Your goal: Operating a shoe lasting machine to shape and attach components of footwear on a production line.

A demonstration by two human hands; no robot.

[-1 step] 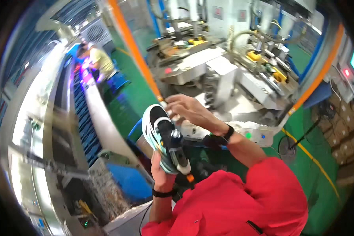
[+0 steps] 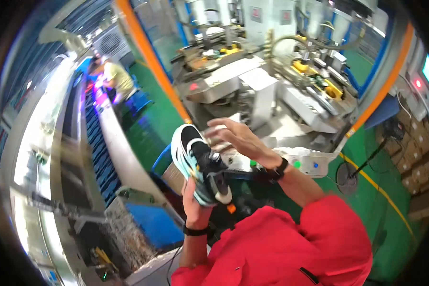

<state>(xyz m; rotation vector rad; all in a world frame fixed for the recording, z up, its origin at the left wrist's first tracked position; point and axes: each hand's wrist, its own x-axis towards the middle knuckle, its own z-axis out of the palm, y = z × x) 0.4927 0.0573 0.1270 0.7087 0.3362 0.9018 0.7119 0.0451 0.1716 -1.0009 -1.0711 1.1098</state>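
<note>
A sneaker [image 2: 188, 148] with a black upper, white trim and a pale mint sole is held in front of my body, tilted lengthwise. My left hand [image 2: 195, 205] grips it low on its left side, the thumb lying up along the sole. Beside the upper on the right, my right hand [image 2: 238, 141] has its fingers spread and slightly bent; they are a little blurred. Whether its fingertips touch the upper I cannot tell. Dark bands circle both wrists.
Ahead stands a machine [image 2: 252, 90] with metal arms, between orange posts [image 2: 148, 52]. Its front panel [image 2: 310, 163] carries coloured buttons. A conveyor [image 2: 96, 148] runs along the left, with a seated person [image 2: 117, 78] beside it. A pedestal fan [image 2: 346, 176] and stacked boxes [image 2: 417, 162] stand right.
My right hand has moved slightly right and down, away from the sneaker's end, its fingers spreading more. The sneaker has turned a little in my left hand, and the view has shifted slightly.
</note>
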